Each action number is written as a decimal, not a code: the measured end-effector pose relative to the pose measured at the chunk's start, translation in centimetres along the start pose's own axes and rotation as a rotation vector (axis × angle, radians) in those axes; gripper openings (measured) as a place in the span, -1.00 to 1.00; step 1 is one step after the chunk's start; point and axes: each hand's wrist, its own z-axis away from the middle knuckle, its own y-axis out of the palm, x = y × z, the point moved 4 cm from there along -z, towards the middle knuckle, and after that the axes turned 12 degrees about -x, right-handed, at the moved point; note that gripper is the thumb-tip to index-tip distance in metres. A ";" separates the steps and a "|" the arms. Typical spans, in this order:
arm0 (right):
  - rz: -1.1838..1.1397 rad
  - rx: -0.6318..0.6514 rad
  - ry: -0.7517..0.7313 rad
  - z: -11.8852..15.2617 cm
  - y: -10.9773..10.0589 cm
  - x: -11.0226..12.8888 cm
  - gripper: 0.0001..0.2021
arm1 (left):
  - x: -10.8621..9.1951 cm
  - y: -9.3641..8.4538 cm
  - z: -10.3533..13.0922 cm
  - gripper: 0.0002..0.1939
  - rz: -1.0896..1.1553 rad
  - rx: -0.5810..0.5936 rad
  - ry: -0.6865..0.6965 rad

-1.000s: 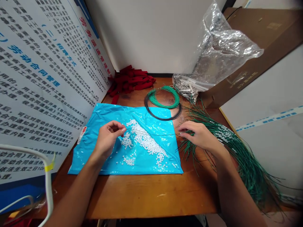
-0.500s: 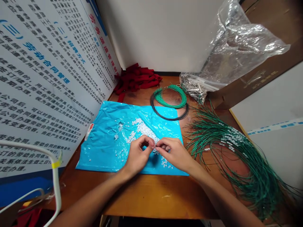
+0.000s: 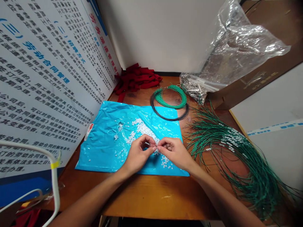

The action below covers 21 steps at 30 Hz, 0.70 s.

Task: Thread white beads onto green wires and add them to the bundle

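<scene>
Grip of left hand and right hand pinched, fingertips close together over white beads, contents indistinct

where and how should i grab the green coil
I'd pinch the right-hand arc of the green coil from above, reaching in from the near side. It lies flat, its strands bunched into a thick band there; the left part looks looser. The clear bag crowds the far right.

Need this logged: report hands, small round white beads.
Left hand, right hand: both pinching, close together. White beads: scattered on shiny blue plastic sheet. Hands hide some.
</scene>
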 end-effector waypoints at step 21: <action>0.125 0.026 -0.051 0.2 -0.1 0.0 -0.90 | -0.1 -0.2 -0.2 -0.95 -0.121 0.066 0.044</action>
